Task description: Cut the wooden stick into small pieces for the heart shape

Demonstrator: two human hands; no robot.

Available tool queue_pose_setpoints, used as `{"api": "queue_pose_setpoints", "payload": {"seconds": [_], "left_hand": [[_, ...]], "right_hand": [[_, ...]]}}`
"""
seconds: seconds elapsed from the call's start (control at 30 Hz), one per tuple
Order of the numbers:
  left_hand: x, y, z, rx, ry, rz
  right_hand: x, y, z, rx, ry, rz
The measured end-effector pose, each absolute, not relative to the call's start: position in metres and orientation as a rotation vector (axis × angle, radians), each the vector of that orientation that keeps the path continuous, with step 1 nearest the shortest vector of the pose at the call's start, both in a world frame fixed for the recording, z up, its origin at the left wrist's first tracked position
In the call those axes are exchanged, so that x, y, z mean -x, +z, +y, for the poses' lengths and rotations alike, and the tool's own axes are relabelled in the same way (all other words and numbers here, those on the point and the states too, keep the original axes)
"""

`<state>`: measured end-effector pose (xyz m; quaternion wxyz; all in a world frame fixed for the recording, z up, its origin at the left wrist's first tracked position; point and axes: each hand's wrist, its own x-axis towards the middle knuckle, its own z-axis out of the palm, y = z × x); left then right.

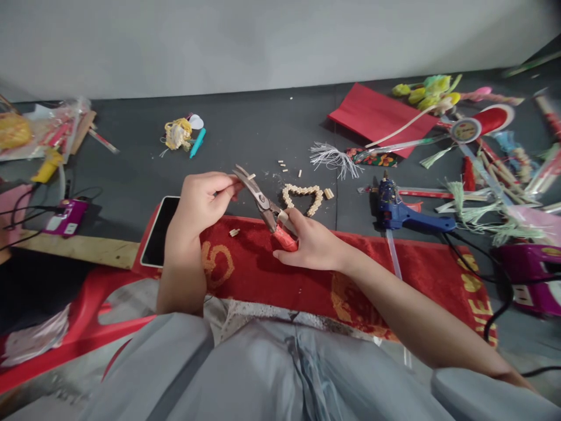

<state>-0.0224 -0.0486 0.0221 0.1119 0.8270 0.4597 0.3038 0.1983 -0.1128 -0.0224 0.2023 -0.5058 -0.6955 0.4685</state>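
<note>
My right hand (313, 240) is wrapped round red-handled scissors (263, 202), their blades pointing up and left. At the blades, my left hand (204, 199) is closed in a pinch. A short pale stick end (251, 176) shows just past the blades; the part inside my left fingers is hidden. Beyond the scissors lies a heart outline (316, 190) made of small pale pieces. Loose cut pieces (284, 170) are scattered behind it, and a small bundle of them (328, 193) sits at its right. More bits (234, 232) rest on the red towel (263, 275).
A blue glue gun (394, 204) with a cord stands at right, near a red sheet (363, 117), a red ribbon spool (486, 123) and tassels. By my left forearm lies a phone (161, 234). A yellow thread bundle (177, 133) and teal pen (197, 143) are further back.
</note>
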Motion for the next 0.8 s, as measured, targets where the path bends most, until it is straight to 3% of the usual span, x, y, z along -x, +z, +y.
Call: {"api": "queue_pose_setpoints", "payload": {"seconds": [0.4, 0.6, 0.8], "left_hand": [[0.023, 0.023, -0.050, -2.450, 0.784, 1.401], [0.015, 0.008, -0.049, -2.756, 0.693, 1.552], [-0.003, -0.001, -0.059, -2.909, 1.088, 1.529]], "right_hand": [[-0.197, -0.023, -0.112, 1.475, 1.219, -1.968], [-0.195, -0.022, -0.110, 1.558, 1.274, -1.888], [-0.196, -0.028, -0.107, 1.569, 1.326, -1.677]]}}
